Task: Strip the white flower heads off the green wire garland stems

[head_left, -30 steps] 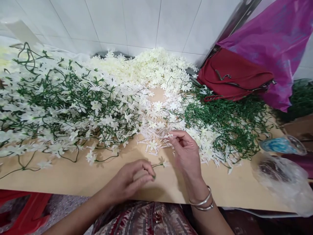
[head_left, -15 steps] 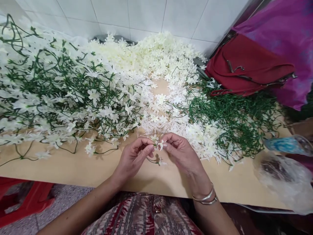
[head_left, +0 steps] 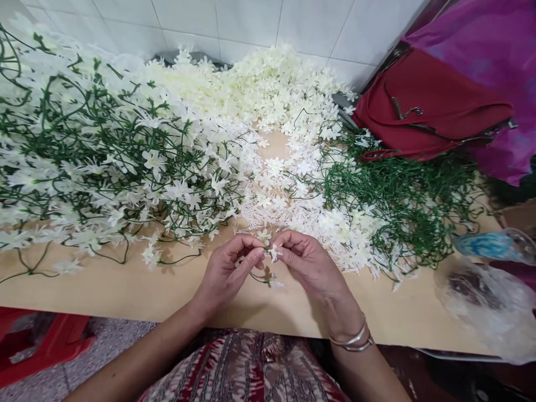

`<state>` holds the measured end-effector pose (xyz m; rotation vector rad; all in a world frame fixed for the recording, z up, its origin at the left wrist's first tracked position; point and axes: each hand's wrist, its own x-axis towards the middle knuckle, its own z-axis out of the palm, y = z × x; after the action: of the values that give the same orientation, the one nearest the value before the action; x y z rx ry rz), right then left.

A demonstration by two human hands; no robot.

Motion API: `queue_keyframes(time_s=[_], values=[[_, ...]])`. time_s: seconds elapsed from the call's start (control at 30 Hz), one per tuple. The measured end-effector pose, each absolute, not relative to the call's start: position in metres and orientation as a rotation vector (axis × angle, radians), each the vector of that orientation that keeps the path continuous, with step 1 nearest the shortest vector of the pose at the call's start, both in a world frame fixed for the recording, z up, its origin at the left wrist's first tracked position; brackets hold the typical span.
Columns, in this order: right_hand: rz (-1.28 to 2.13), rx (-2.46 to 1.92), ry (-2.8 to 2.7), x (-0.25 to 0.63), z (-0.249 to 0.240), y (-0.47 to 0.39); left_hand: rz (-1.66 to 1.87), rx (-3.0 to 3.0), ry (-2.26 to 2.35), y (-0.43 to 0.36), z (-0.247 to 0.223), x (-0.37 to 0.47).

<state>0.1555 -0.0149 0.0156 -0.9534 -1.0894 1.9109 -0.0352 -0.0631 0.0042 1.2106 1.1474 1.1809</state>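
Note:
Over the front of the table, my left hand (head_left: pixel 237 265) pinches a green artificial flower stem (head_left: pixel 259 279) between thumb and forefinger. Fingertips of my right hand (head_left: pixel 307 259) are closed on a small white artificial flower (head_left: pixel 275 252) at the stem's end, and the two hands almost touch. Another white flower (head_left: pixel 275 282) on the stem hangs just below them. The exact join between flower and stem is hidden by the fingers. Just beyond lie loose white stamen pieces (head_left: pixel 272 215) and white blossoms (head_left: pixel 335 226).
Flowers on green stems (head_left: pixel 138 167) are heaped at left. Cream petals (head_left: pixel 276 78) pile against the tiled wall (head_left: pixel 247 22). Bare green stems (head_left: pixel 389 190) lie at right, below a red bag (head_left: pixel 435 106). A clear plastic bag (head_left: pixel 494 312) sits at the right edge, a red stool (head_left: pixel 50 346) lower left.
The white flower at my right fingertips has tilted slightly and sits closer to the stem end. Both hands stay nearly in place; the view has shifted a little.

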Motion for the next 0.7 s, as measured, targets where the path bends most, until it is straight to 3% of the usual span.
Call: queue_keyframes(time_s=[0.7], values=[[1.794, -1.081, -1.256, 0.152, 0.025, -0.018, 1.139, 1.487, 1.297, -0.068, 0.000, -0.037]])
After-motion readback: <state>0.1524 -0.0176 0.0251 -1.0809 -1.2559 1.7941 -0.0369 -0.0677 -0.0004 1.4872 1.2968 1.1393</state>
